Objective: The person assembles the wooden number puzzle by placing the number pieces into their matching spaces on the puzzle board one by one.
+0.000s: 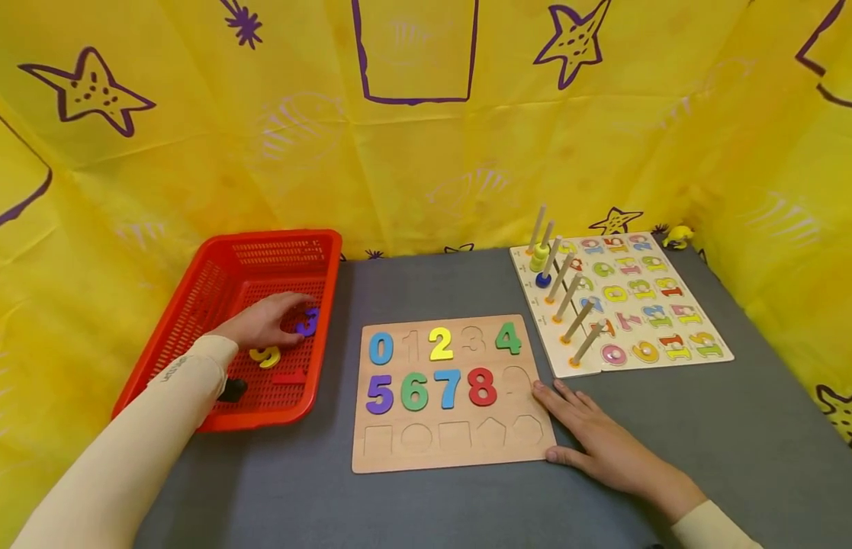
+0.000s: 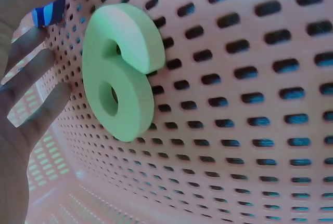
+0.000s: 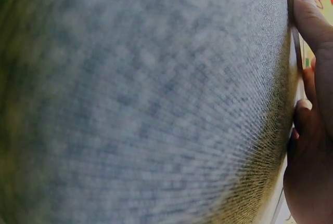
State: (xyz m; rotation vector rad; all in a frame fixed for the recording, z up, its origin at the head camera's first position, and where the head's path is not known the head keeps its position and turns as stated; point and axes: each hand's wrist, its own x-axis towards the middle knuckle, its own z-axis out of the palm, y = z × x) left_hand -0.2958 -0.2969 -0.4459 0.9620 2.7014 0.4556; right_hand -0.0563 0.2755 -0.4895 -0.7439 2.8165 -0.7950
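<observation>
My left hand (image 1: pixel 264 320) reaches into the red basket (image 1: pixel 335 305), thumb and fingers spread around a blue-purple number 3 (image 1: pixel 307 323). In the left wrist view, the blue piece (image 2: pixel 50 13) shows beside the thumb, partly covered by it. A yellow number piece (image 1: pixel 265 357), shaped like a 6 or 9, lies under the palm side; it looks pale green in the left wrist view. My right hand (image 1: pixel 604 442) rests at the right edge of the wooden number board (image 1: pixel 426 451), its thumb by the lower corner. The board holds 0, 2, 4, 5, 6, 7 and 8.
A red bar-shaped piece (image 1: pixel 289 377) also lies in the basket. Right of the board stands a counting board (image 1: pixel 583 369) with upright pegs, a few rings and coloured number pieces. A small yellow figure (image 1: pixel 678 237) sits behind it. Yellow patterned cloth (image 1: pixel 426 175) hangs behind the grey table (image 1: pixel 288 488).
</observation>
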